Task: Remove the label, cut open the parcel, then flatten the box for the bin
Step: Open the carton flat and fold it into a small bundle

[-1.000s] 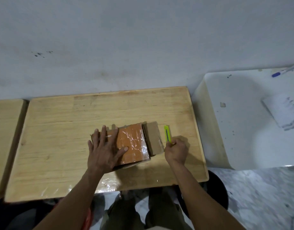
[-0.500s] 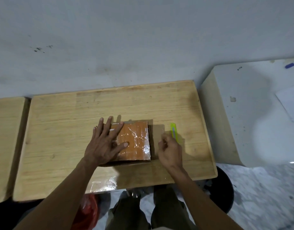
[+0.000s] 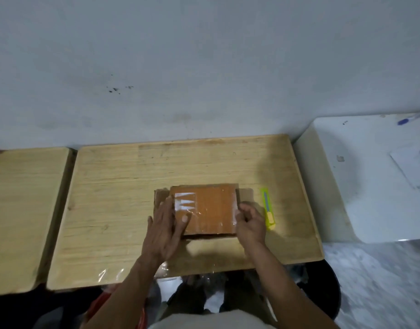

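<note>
Cardboard box [image 3: 209, 210], 2 hands at side edges

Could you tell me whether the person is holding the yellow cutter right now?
No, the yellow cutter lies on the wooden table beside the right hand, which touches the box instead.

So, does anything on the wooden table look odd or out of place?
A sheet of clear plastic film hangs over the near edge of the table, loose and crumpled. The box lies flat and the cutter lies beside it.
</note>
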The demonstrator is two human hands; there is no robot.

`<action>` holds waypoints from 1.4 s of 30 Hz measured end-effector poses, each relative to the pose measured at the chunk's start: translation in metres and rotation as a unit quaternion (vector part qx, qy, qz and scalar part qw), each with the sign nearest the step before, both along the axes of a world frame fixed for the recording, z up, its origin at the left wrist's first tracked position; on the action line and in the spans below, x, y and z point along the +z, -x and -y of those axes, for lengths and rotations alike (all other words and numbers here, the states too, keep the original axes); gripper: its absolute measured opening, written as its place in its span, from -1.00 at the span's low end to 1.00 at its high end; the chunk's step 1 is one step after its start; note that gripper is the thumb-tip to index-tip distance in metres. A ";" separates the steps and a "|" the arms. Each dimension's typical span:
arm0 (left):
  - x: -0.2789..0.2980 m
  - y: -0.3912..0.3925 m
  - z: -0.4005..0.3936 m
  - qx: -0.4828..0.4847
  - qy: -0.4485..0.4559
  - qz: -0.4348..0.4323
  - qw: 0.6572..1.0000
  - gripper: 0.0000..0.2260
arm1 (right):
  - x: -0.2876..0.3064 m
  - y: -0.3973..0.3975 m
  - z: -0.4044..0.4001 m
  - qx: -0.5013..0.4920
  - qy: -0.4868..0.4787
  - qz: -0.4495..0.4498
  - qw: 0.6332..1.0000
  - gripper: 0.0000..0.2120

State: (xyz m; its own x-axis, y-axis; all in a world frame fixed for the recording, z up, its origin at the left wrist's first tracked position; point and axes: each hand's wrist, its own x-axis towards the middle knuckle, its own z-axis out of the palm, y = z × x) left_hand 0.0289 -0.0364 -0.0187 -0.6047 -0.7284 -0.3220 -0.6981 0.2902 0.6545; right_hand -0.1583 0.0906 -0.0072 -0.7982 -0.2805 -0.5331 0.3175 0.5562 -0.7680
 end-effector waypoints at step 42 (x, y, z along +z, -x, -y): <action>-0.060 0.032 0.012 -0.097 0.125 0.164 0.974 -0.34 | -0.067 0.003 0.009 0.473 -0.197 -0.316 0.799 -0.40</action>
State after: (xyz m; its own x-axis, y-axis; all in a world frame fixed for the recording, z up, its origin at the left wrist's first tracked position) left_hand -0.0033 -0.0479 -0.0790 -0.6328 -0.6915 -0.3484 -0.7742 0.5581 0.2985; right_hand -0.1618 0.0815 -0.0741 -0.4733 -0.8272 -0.3030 -0.7693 0.5557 -0.3154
